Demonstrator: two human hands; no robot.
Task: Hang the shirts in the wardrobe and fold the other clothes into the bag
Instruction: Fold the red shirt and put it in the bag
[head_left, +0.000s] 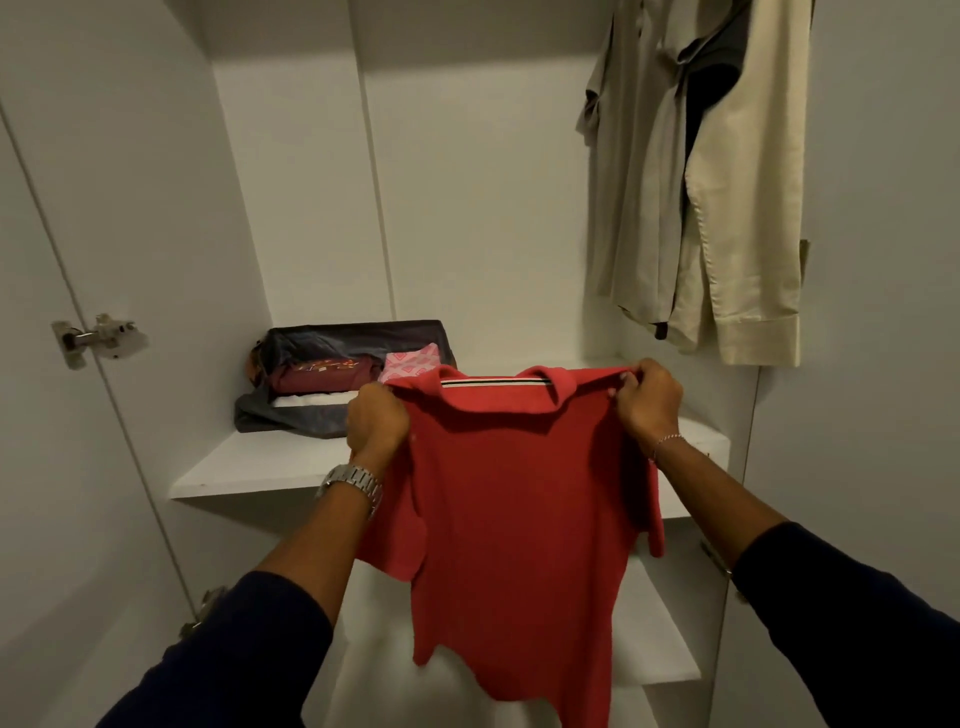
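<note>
Hanging full length in front of the white wardrobe shelf (249, 467), the red knitted polo shirt with a striped neck tape (519, 519) is pinched at its two shoulders: the left hand (376, 418) grips the left shoulder with curled fingers (382, 397), and the right hand (649, 397) grips the right shoulder the same way. The shirt's long axis runs straight down from the collar, its hem well below the shelf edge. On that shelf, behind and left of the shirt, lies the open dark grey fabric bag (358, 338), holding a folded maroon garment (324, 374) and a pink patterned one (413, 364); the left hand is nearer to it. Up and right of the shelf hang beige shirts (743, 208). Judging by its collar, the red shirt belongs there, and the hanging shirts crowd that side. No hanger shows.
</note>
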